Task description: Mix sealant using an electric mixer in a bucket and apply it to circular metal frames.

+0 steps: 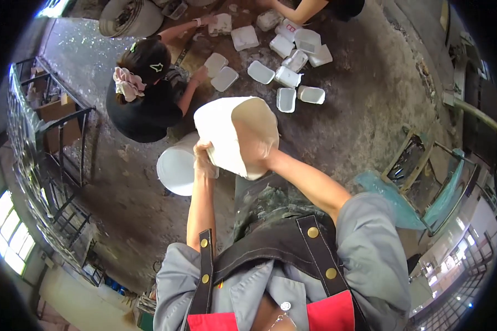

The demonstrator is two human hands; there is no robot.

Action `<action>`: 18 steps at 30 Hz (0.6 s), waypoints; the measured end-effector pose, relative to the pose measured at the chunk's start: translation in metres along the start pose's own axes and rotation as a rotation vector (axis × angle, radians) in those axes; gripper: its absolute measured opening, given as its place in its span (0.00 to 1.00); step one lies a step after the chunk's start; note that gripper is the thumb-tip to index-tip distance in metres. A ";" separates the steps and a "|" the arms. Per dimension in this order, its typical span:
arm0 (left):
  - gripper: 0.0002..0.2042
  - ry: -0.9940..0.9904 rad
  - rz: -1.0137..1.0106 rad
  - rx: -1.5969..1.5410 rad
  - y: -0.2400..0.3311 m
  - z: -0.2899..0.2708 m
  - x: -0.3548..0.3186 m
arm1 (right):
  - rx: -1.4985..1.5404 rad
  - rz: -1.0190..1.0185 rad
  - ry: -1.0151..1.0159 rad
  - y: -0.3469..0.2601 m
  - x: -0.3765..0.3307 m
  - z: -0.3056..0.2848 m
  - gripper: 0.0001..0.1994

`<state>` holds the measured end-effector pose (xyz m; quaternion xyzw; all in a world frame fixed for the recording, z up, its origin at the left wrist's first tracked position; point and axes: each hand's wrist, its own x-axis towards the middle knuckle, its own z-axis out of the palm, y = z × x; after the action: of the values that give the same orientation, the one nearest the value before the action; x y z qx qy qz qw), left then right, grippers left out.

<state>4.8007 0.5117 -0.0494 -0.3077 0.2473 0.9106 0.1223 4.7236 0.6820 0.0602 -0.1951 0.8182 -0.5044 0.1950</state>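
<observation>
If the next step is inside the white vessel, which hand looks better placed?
Probably the right hand: it reaches into the open mouth of the white vessel, while the left hand is at the outer wall, on its left side.

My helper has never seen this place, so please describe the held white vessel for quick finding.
Find the dark apron, then follow the bare forearms upward. Between them is the white vessel, left hand outside on its wall, right hand inside its wide mouth. Unlike the white bucket and small white containers, it is held up.
</observation>
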 end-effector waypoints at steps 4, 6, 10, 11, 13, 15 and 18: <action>0.24 0.193 -0.006 0.000 0.006 0.029 -0.017 | -0.040 -0.057 0.069 0.005 -0.011 0.014 0.17; 0.23 0.097 -0.046 -0.057 0.014 0.029 -0.024 | -0.035 0.000 0.097 0.001 -0.014 0.017 0.17; 0.24 0.086 -0.031 -0.055 0.012 0.043 -0.041 | -0.045 -0.095 0.078 -0.016 -0.026 0.007 0.18; 0.25 0.018 -0.003 -0.091 0.012 0.031 -0.039 | -0.047 -0.141 0.049 -0.019 -0.029 0.007 0.19; 0.26 -0.051 0.036 -0.094 0.010 0.022 -0.039 | 0.006 -0.218 0.140 -0.014 -0.036 0.010 0.18; 0.27 0.018 0.075 -0.046 0.010 0.028 -0.042 | 0.059 -0.288 0.233 -0.004 -0.040 0.016 0.17; 0.28 -0.102 0.047 -0.053 0.017 0.057 -0.048 | -0.182 -0.015 -0.176 0.008 -0.030 0.018 0.21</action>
<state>4.8030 0.5241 0.0263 -0.2580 0.2238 0.9340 0.1050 4.7574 0.6879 0.0491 -0.2615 0.8389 -0.4104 0.2438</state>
